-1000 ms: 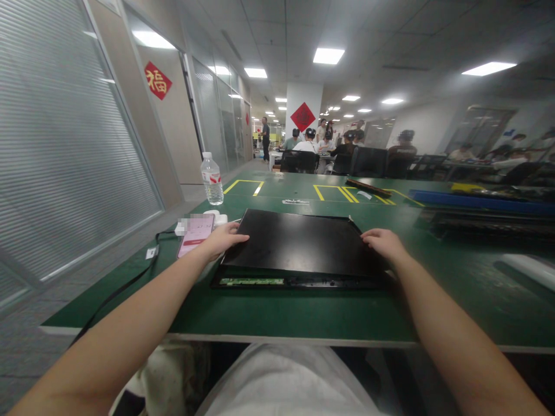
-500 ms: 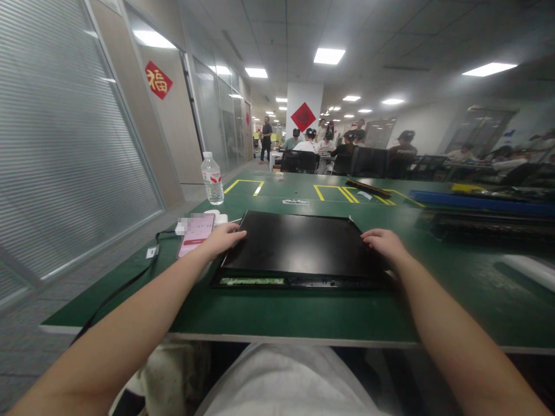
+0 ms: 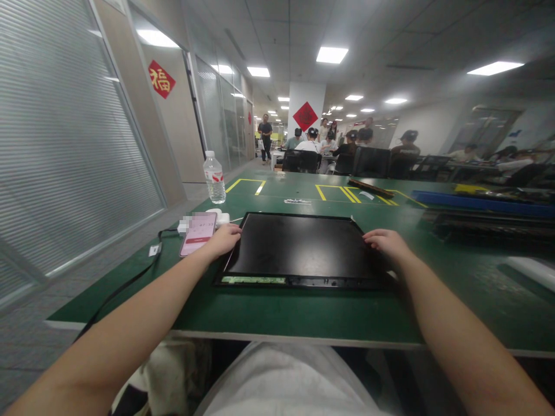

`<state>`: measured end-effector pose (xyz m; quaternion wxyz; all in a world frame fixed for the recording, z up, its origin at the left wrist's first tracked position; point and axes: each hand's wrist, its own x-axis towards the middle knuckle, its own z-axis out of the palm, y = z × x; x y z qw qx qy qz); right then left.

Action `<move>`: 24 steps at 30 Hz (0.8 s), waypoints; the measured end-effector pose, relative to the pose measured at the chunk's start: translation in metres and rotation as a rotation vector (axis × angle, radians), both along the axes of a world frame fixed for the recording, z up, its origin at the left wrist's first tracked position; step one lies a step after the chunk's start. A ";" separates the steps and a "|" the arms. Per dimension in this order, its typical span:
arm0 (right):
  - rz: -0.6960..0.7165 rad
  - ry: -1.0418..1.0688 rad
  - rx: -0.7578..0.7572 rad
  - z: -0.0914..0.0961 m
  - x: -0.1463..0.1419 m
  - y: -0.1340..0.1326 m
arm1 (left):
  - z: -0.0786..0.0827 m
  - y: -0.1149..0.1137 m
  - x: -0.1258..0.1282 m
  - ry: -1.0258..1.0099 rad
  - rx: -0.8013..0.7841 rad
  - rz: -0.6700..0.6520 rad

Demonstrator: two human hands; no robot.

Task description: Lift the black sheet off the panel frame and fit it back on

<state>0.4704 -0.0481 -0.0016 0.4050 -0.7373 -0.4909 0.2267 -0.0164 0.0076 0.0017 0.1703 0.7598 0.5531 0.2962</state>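
Note:
A glossy black display panel (image 3: 299,245) lies flat in a thin black frame (image 3: 338,283) on the table in front of me. Along the frame's near edge a green circuit board strip (image 3: 254,280) is exposed. My left hand (image 3: 224,240) grips the left edge of the panel and frame, its fingers close together. At the right edge, my right hand (image 3: 385,242) pinches the side with thumb and fingers. Which of the two layers each fingertip presses on is hard to make out.
Left on the green table (image 3: 303,315) are a phone (image 3: 199,234), a water bottle (image 3: 214,179), a white charger (image 3: 221,218) and a black strap (image 3: 125,283). Dark long parts (image 3: 489,222) and a blue tray (image 3: 481,197) lie right. People sit at tables beyond.
The panel's near edge has settled lower and now lines up with the frame. My left fingers have drawn back slightly to the left edge; my right hand stays at its side.

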 end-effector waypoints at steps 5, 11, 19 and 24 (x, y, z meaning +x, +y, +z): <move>-0.007 0.078 0.010 0.004 -0.005 -0.003 | -0.002 0.001 -0.001 0.063 0.027 -0.010; 0.010 0.099 0.003 0.005 -0.004 -0.002 | -0.003 0.000 -0.001 0.120 0.046 -0.009; 0.017 0.079 0.016 0.002 -0.001 -0.001 | -0.002 -0.002 -0.001 0.128 0.040 0.000; 0.021 -0.018 0.021 -0.001 0.000 -0.001 | -0.002 -0.003 -0.002 0.137 0.020 -0.004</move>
